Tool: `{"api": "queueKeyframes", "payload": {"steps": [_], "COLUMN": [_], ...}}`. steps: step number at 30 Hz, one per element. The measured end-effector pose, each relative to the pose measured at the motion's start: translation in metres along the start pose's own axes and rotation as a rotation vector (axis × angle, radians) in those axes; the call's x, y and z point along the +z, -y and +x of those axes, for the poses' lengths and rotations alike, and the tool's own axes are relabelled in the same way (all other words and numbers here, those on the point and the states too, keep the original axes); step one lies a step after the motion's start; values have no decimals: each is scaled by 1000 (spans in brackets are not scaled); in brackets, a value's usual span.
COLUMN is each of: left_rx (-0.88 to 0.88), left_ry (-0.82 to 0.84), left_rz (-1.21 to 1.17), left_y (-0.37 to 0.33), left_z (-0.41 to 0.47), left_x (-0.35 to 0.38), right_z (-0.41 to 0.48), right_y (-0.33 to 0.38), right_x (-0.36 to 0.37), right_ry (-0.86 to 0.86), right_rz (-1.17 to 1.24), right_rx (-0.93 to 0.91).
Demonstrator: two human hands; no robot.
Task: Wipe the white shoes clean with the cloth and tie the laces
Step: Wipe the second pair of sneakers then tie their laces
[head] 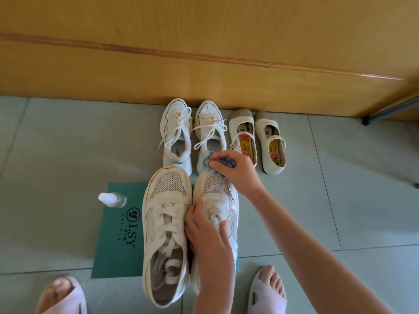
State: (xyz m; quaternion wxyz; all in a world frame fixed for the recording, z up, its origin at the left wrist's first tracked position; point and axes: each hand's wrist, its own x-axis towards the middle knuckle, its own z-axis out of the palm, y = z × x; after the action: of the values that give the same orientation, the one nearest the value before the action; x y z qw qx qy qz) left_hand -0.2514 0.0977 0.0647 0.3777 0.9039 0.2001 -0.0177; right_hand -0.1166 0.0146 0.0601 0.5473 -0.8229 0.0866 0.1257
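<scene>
A honey-coloured wooden panel point(204, 41) fills the top of the view, and a grey-green tiled floor point(56, 143) spreads below it. On the tiles lies a dark green rectangular mat point(118, 250) printed with "LSY". Two large white mesh-toed lace-up shoes stand side by side on the mat, toes toward the panel. The stained shoe point(166, 223) is on the view's left, with orange-brown marks round its toe rim and loose laces. The gripped shoe point(217, 191) touches it on the right.

The person's left hand point(208, 234) has its fingers curled over the laced middle of the gripped shoe, grasping it. The right hand point(238, 171) is clenched round a crumpled blue-and-white cloth point(205, 165) and presses it on that shoe's toe.

Against the panel stand smaller white lace-up sneakers point(176, 132) with tied bows. Just beside them are cream strap shoes point(243, 132) with flowered insoles. Lilac slippers point(65, 300) on the person's feet show at the bottom edge. A small clear spray bottle point(113, 199) with a white cap sits at the mat's far left corner.
</scene>
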Motion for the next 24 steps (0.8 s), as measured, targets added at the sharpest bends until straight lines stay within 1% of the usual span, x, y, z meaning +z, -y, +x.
{"api": "queueKeyframes", "payload": {"steps": [3, 8, 10, 15, 18, 21, 24], "left_rx": [-18, -38, -35, 6, 12, 53, 78], "left_ry": [17, 33, 36, -4, -16, -35, -26], "left_rz": [-34, -90, -107, -61, -49, -25, 16], "left_y": [-1, -2, -2, 1, 3, 4, 6], "left_z": [0, -1, -2, -1, 0, -1, -1], "left_x": [-1, -3, -2, 2, 3, 3, 2], "right_z": [-1, -12, -21, -54, -77, -81, -57], "right_y": [-4, -6, -9, -29, -39, -39, -25], "right_x": [-2, -9, -13, -12, -7, -8, -12], "right_ry": [9, -34, -88, -267, -340, -340, -274], "right_rz": [-9, -83, -80, -28, 24, 51, 8], "right_rx": [-6, 11, 18, 88, 138, 187, 166]}}
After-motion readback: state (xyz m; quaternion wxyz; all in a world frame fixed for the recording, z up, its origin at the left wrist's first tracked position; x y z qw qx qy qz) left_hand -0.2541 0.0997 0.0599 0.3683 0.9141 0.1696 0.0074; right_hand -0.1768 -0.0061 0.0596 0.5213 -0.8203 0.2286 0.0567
